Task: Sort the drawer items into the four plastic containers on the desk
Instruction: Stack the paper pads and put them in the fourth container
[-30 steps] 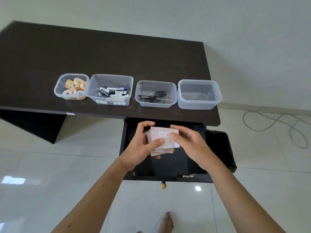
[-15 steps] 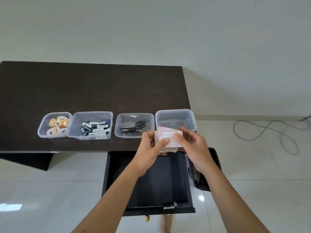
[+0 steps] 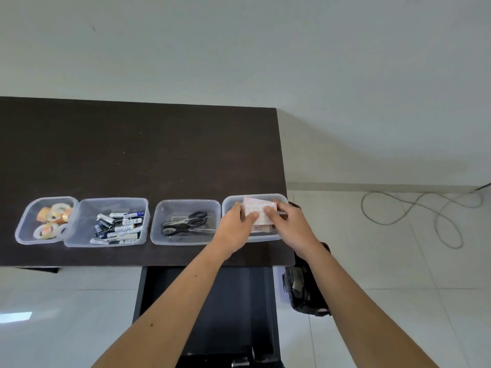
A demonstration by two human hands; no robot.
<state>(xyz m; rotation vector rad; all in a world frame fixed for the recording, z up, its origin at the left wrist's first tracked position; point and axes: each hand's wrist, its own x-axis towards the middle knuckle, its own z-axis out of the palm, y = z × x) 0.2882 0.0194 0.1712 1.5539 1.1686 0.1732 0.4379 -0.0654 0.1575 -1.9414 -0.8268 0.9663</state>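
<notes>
Four clear plastic containers stand in a row near the front edge of the dark desk. The leftmost container holds tape rolls, the second container holds batteries, and the third container holds black scissors. Both hands hold a small stack of pale pink patterned paper pads inside the rightmost container. My left hand grips the stack's left side and my right hand its right side. The open black drawer below looks bare.
A dark bag hangs or stands beside the drawer's right side. A grey cable lies coiled on the white tiled floor at the right. A pale wall rises behind the desk.
Both hands carried the paper stack up from above the drawer and into the rightmost container. The camera view tilted upward, showing more wall and less drawer.
</notes>
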